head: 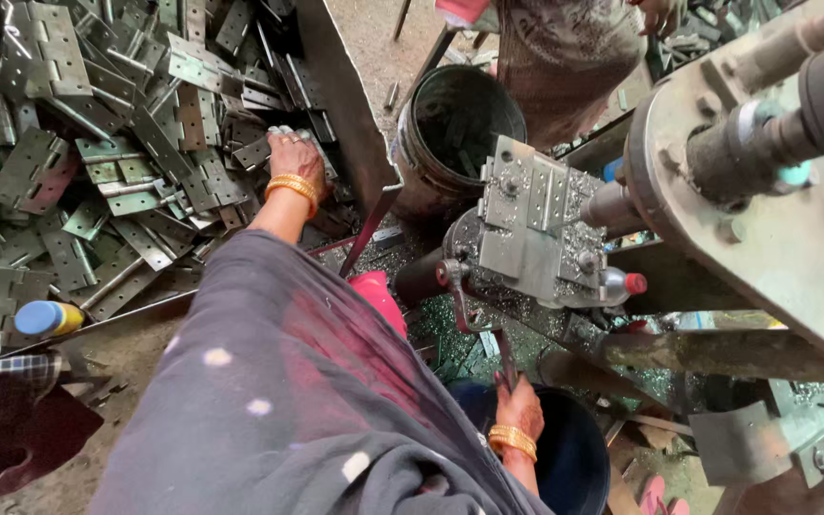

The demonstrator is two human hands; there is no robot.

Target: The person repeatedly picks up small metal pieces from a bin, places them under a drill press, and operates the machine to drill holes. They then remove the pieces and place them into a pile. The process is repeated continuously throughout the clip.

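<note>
Head view: the left hand reaches far out, fingers curled down onto the hinge pile. The right hand hangs low by the dark bucket, gripping a thin lever; its fingertips are hard to make out.

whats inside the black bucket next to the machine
The black bucket is dark inside; a few flat metal pieces show faintly near its bottom. Its near rim hides the rest.
</note>
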